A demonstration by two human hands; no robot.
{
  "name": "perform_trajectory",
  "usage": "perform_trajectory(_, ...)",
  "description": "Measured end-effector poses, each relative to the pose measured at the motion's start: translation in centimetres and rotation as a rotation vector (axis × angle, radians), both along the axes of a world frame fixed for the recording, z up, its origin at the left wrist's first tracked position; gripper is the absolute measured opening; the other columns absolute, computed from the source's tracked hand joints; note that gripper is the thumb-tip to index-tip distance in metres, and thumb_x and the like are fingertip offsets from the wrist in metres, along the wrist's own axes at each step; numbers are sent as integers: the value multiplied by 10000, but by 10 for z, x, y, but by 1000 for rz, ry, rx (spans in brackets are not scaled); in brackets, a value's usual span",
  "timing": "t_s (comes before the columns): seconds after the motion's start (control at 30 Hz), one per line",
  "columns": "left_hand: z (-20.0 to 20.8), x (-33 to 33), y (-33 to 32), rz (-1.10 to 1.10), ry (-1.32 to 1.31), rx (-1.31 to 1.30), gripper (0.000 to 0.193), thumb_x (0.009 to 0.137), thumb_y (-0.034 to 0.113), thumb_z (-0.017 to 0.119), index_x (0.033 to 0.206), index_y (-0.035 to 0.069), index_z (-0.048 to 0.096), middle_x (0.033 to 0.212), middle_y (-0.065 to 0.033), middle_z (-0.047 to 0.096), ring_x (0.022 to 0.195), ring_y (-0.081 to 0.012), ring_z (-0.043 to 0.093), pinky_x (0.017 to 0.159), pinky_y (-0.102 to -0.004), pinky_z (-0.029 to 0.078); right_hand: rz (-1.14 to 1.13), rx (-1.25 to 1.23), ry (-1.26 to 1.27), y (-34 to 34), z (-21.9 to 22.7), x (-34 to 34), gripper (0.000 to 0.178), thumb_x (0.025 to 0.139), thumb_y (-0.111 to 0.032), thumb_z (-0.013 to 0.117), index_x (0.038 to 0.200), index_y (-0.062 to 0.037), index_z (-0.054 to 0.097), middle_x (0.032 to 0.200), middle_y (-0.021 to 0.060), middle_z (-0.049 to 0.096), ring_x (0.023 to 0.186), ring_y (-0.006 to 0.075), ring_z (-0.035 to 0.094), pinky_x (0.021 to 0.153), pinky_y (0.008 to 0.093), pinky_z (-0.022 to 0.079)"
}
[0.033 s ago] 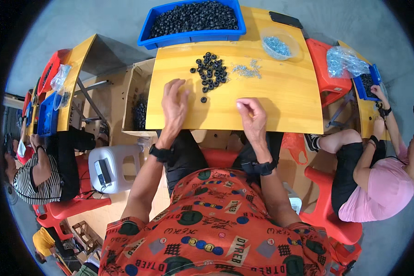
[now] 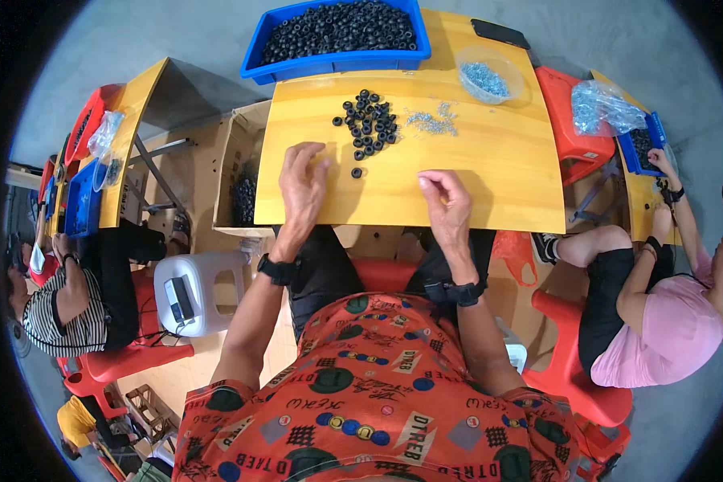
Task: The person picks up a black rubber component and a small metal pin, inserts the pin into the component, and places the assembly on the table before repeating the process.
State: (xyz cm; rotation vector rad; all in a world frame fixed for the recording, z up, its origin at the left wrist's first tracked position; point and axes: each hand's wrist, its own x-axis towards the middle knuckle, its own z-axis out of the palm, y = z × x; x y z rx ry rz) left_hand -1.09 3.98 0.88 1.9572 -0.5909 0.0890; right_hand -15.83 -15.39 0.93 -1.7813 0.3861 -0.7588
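Observation:
My left hand [image 2: 304, 189] rests at the near left part of the yellow table [image 2: 506, 169], thumb and fingers apart, holding nothing. My right hand [image 2: 448, 207] lies near the front edge, its fingers loosely curved with a small gap to the thumb; nothing shows in it. Between and beyond the hands is a loose pile of small black ring-shaped parts [image 2: 366, 127]. One single black ring [image 2: 357, 173] sits apart from the pile, closest to my left hand. Right of the pile lies a scatter of tiny shiny metal pieces [image 2: 434, 122].
A blue bin [image 2: 337, 66] full of black rings stands at the back. A clear tub [image 2: 487, 80] of small silvery-blue pieces and a dark phone [image 2: 500, 34] are at the far right. A cardboard box [image 2: 231, 173] stands left of the table. People sit at tables on both sides.
Barely anything differs: both hands have shifted very slightly. The rings and metal pieces lie as before.

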Motion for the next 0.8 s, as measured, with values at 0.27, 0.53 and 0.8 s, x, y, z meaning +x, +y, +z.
perform_trajectory(0.27,6,-34,-22,-85,-165,130,228,787,84,710,1004,22,679,893,-119,627,772,-273,623,667,-350,513,-39,-114,48,-6,6,0,151,858,-21,642,1006,3,630,898,97,629,769,175,620,696,280,498)
perform_trajectory(0.53,-11,-31,-26,-90,-300,71,168,785,27,703,951,8,692,890,-119,646,762,-250,634,661,-324,521,-75,-368,119,-36,14,42,156,839,-36,626,995,-25,631,932,141,619,827,299,631,715,376,500)
perform_trajectory(0.8,-2,-35,-21,-91,-46,-85,190,797,13,688,987,4,687,899,-114,631,798,-226,615,716,-307,501,-114,-602,199,-31,5,60,63,827,-53,639,886,-42,659,857,122,605,796,305,612,699,388,490)
